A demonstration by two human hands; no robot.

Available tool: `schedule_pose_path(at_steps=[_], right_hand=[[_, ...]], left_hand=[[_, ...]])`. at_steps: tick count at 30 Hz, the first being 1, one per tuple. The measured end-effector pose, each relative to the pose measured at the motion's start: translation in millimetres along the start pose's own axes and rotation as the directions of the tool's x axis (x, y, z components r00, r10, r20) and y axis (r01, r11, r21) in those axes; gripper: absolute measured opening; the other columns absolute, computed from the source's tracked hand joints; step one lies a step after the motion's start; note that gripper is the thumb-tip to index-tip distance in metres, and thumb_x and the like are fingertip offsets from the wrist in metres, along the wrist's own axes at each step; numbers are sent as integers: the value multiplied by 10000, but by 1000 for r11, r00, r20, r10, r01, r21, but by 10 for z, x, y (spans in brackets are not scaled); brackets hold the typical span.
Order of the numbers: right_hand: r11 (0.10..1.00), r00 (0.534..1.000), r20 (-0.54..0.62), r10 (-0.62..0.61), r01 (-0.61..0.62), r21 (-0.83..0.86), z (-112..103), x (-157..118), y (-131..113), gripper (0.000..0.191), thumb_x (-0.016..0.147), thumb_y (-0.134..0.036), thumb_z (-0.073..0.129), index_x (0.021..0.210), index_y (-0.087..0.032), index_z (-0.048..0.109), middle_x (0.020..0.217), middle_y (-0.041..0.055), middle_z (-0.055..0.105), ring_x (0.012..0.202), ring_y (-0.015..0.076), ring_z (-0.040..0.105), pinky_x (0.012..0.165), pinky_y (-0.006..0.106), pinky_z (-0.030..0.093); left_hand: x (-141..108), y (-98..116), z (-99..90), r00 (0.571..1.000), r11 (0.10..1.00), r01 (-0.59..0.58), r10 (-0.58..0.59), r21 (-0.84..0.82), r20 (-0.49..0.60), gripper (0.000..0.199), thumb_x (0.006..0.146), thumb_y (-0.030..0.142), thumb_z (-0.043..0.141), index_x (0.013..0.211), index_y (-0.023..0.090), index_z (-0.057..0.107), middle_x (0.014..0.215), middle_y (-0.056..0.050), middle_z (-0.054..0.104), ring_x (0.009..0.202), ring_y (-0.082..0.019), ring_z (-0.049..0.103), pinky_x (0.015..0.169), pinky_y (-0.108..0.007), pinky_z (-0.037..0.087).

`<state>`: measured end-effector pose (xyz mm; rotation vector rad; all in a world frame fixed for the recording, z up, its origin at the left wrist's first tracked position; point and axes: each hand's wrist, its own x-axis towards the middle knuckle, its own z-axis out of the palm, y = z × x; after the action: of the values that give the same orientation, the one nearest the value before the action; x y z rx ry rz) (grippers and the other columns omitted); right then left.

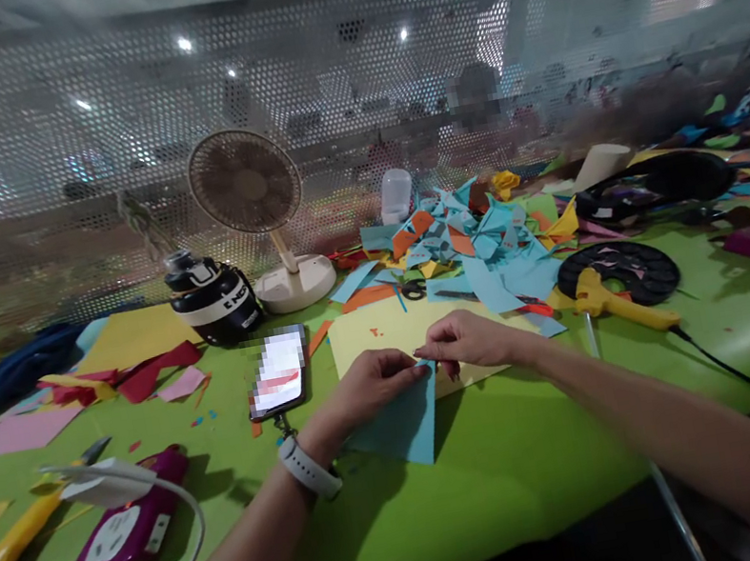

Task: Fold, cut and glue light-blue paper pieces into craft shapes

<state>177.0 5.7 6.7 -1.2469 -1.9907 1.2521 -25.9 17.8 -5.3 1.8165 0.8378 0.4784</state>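
A sheet of blue paper (404,425) is pinched by its upper edge in my left hand (381,376), its lower part hanging over the green tabletop. My right hand (467,342) meets the left at the paper's top corner, thumb and fingers closed together there. Whatever lies between the right fingertips is mostly hidden. Beneath both hands lies a pale yellow sheet (355,332) with a few orange scraps on it. A phone (280,372) with a lit screen rests just left of my left hand.
Blue paper scraps (484,242) are heaped behind my hands, with scissors (414,289) nearby. A yellow glue gun (630,305) trails its cord on the right. A fan (295,283), a black bottle (215,299), a purple power strip (124,528) and a yellow-handled tool (19,544) stand or lie leftward.
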Motion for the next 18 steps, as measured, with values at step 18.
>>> schedule_pose_path(at_steps=[18], right_hand=[[996,984,-174,-38,24,-86,-541,-132,-47,452,792,-575,575,569,-182,554,509,-3,598,484,105,523,522,241,384]], left_hand=[[-163,35,-577,973,968,228,-224,-104,49,398,580,534,765,672,157,675,654,-31,703,606,-148,611,624,-279,470]])
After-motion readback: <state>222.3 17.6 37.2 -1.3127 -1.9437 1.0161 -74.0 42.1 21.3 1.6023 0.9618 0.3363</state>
